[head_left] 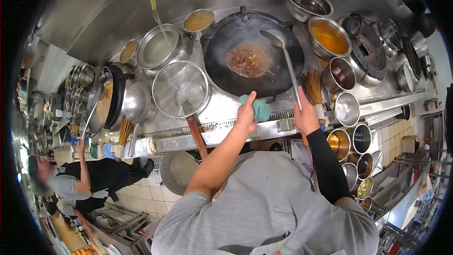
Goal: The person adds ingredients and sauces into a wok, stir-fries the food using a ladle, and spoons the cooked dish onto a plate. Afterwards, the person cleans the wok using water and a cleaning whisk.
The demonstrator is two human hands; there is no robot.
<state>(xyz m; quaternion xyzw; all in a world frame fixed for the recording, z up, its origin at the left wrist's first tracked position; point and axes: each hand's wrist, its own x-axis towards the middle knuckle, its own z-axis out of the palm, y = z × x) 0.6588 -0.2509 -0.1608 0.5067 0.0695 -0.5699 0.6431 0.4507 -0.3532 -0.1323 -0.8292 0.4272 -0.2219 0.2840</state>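
A large black wok (pixel 222 78) sits on the range in front of me, with brown sauced food (pixel 247 60) steaming in its middle. At the wok's near rim my left hand (pixel 245 115) is closed on a folded green cloth (pixel 261 109). My right hand (pixel 306 117) grips the long handle of a metal ladle (pixel 290 68). The ladle's bowl hangs over the far right part of the wok, beside the food; what is in the bowl is hard to make out.
Left of the wok are a wire strainer (pixel 163 87), a perforated scoop (pixel 137 101) and a pot (pixel 173 47) under a tap. A bamboo brush (pixel 311 85) and bowls of sauce, including an orange liquid (pixel 329 38), lie right. A co-worker (pixel 89 179) works at another wok, far left.
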